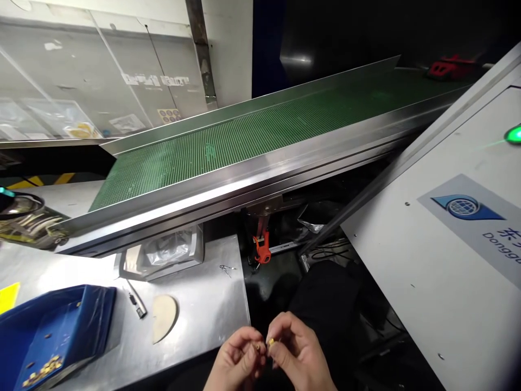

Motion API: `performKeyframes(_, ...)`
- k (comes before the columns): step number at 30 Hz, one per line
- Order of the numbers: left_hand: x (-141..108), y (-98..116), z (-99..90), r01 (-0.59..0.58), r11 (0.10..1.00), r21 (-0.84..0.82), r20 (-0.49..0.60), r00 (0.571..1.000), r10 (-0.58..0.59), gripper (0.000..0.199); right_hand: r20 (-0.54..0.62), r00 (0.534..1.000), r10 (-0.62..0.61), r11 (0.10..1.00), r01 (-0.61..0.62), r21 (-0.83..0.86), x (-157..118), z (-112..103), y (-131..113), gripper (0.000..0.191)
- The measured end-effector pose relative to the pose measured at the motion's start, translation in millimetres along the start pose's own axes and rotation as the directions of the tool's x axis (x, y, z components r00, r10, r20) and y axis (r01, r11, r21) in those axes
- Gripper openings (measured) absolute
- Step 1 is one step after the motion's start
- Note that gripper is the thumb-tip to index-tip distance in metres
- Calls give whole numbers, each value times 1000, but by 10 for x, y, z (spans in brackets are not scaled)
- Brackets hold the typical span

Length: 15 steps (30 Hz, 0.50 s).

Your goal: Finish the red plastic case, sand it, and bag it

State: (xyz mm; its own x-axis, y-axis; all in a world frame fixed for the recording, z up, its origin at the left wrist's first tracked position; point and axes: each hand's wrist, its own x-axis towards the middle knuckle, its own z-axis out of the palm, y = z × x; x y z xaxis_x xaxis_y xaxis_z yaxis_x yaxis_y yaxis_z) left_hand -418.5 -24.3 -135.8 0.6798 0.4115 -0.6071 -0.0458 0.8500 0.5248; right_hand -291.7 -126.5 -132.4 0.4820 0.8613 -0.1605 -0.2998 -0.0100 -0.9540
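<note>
My left hand (238, 361) and my right hand (301, 353) meet at the bottom centre, beyond the metal table's front edge. Thumb and forefinger of my right hand pinch a small brass part (271, 342). My left hand is closed on another small brass part (257, 348), mostly covered by the fingertips. Their exact shape is too small to make out. To the left, a blue bin (95, 315) contains several small brass parts (46, 372), gathered near its lower corner, with a few scattered higher up.
A green conveyor belt (228, 141) slopes across the view, carrying a red object (451, 68) at its far end. On the metal table (203, 315) lie a beige half-round piece (164, 317), a utility knife (136, 301) and a plastic-lined tray (163, 255). A white machine panel (391, 228) stands right.
</note>
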Motion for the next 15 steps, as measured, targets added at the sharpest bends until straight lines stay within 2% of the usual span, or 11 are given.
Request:
performKeyframes(5, -35, 16, 19, -22, 1000, -9, 32, 999, 22, 42, 15, 1000, 8, 999, -7, -38, -3, -17, -25, 23)
performKeyframes(9, -66, 29, 84, -22, 1000, -4, 11, 1000, 22, 40, -15, 996, -92, 989, 90, -117, 20, -28, -13, 25)
performKeyframes(12, -52, 13, 103, -31, 999, 31, -5, 1000, 31, 41, -21, 993, -112, 979, 107, -172, 27, -37, 1, 29)
performKeyframes(15, -4, -13, 59, -28, 997, 71, -18, 999, 29, 44, -12, 989, -147, 943, 137, -302, 32, -53, 47, 24)
